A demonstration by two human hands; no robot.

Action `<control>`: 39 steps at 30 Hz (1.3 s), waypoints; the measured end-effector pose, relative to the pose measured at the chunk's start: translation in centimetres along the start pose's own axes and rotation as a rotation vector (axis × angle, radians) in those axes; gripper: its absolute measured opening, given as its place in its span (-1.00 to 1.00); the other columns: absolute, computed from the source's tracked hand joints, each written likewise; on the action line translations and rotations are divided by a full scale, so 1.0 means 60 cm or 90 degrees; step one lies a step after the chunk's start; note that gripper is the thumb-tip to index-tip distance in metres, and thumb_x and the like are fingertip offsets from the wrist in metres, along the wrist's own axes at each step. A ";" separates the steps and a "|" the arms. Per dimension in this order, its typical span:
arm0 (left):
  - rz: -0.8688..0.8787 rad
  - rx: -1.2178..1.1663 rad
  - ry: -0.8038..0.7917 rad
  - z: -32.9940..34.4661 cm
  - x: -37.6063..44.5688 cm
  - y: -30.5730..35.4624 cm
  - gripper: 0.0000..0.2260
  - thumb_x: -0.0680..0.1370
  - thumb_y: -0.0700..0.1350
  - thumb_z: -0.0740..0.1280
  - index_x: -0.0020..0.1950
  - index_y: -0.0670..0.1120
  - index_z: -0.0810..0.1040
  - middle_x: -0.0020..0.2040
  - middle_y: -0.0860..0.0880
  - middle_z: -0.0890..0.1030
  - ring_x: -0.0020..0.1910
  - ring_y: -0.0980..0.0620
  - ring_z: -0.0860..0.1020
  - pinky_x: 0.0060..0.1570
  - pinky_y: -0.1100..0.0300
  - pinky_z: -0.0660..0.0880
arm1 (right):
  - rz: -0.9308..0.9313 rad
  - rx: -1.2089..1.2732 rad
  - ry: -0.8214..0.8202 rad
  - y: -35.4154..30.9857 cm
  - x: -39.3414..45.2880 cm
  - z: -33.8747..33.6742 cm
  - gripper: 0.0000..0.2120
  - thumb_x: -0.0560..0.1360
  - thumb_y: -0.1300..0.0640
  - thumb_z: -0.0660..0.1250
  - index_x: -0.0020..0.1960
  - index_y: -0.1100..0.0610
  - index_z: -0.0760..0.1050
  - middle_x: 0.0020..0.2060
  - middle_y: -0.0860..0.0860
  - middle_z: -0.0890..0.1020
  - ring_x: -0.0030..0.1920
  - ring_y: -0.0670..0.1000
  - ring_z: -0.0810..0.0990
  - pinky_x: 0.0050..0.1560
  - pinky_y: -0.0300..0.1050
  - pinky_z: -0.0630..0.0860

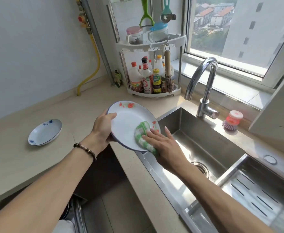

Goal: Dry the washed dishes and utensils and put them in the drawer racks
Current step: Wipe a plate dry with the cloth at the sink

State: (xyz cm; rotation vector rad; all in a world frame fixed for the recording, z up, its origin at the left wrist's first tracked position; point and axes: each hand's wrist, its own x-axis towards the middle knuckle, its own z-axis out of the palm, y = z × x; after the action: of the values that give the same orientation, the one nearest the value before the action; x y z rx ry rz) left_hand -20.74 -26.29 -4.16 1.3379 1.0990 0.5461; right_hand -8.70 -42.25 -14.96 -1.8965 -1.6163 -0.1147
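Plate (129, 122), frame centre | my left hand (102, 126) grips its rim, tilted | my right hand (161, 142), fingers flat, presses cloth (142, 134) on it | likely light, stiff, slick, chippable; hold by rim.

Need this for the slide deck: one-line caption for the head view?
Left hand grips a floral-rimmed plate while the right hand presses a green-and-white cloth on it beside the sink.

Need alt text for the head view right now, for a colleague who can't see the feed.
Left hand grips the rim of a white floral plate, tilted by the sink, while the right hand presses a green-and-white cloth flat against its face. A blue-patterned dish sits on the counter to the left.
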 end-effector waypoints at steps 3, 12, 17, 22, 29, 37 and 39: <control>-0.041 -0.053 -0.006 -0.004 0.000 -0.006 -0.71 0.60 -0.04 0.28 0.30 -0.06 0.49 0.18 -0.16 0.65 0.12 -0.17 0.62 -0.19 0.05 0.58 | -0.014 -0.047 0.090 -0.008 0.009 0.005 -0.69 0.40 0.31 0.52 0.12 0.10 0.68 0.06 0.03 0.73 0.10 0.06 0.70 0.27 0.26 0.52; 0.142 -0.118 0.135 0.052 -0.038 -0.053 -0.46 0.47 0.03 0.18 0.48 0.14 0.34 0.34 -0.03 0.54 0.25 -0.09 0.57 0.24 -0.17 0.55 | 0.048 0.190 -0.088 -0.077 0.036 0.004 -0.54 0.57 0.08 0.37 0.45 -0.05 0.41 0.44 -0.13 0.48 0.49 -0.10 0.34 0.55 0.18 -0.13; 0.183 -0.022 0.108 0.031 -0.021 -0.042 -0.66 0.62 -0.06 0.15 0.36 -0.03 0.50 0.20 -0.05 0.62 0.18 -0.07 0.60 0.13 -0.05 0.60 | 0.075 -0.017 -0.283 -0.012 0.035 -0.030 -0.37 0.68 0.00 0.18 0.65 0.03 -0.02 0.63 -0.03 0.04 0.62 -0.06 -0.08 0.49 0.17 -0.43; 0.189 -0.012 0.118 0.032 -0.015 -0.037 -0.57 0.51 0.03 0.14 0.32 -0.02 0.55 0.19 -0.04 0.64 0.19 -0.06 0.60 0.12 0.03 0.57 | 0.038 0.069 -0.291 -0.062 0.034 -0.020 -0.18 0.51 0.40 0.14 0.65 -0.03 -0.10 0.63 -0.07 -0.07 0.61 -0.08 -0.16 0.42 0.04 -0.48; 0.181 -0.023 0.137 0.029 -0.011 -0.039 -0.62 0.59 0.00 0.14 0.34 -0.02 0.55 0.22 -0.04 0.63 0.24 -0.07 0.58 0.18 0.02 0.56 | 0.066 0.029 -0.311 -0.059 0.043 -0.030 -0.17 0.45 0.39 0.14 0.64 0.01 -0.02 0.64 -0.02 0.00 0.63 -0.01 -0.13 0.51 0.23 -0.35; 0.135 0.084 -0.069 -0.018 0.003 -0.026 -0.76 0.71 -0.11 0.14 0.15 0.00 0.61 0.12 -0.14 0.69 0.08 -0.15 0.67 0.07 -0.10 0.59 | -0.019 -0.297 -0.369 0.029 0.042 -0.058 -0.16 0.55 0.32 0.16 0.64 -0.01 -0.26 0.63 -0.04 -0.22 0.60 0.07 -0.31 0.51 0.24 -0.36; 0.093 0.120 -0.140 -0.024 0.002 -0.031 -0.74 0.72 -0.12 0.12 0.22 -0.03 0.60 0.13 -0.16 0.69 0.04 -0.13 0.69 0.09 -0.13 0.58 | -0.063 -0.349 -0.374 0.039 0.061 -0.064 -0.26 0.63 0.24 0.09 0.63 -0.01 -0.29 0.60 -0.04 -0.28 0.59 0.08 -0.34 0.52 0.21 -0.38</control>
State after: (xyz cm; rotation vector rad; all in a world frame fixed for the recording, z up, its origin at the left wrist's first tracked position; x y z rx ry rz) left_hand -22.43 -25.86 -5.76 1.6111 0.8939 0.3972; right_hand -4.42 -41.16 -11.17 -2.4150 -2.2447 -0.0428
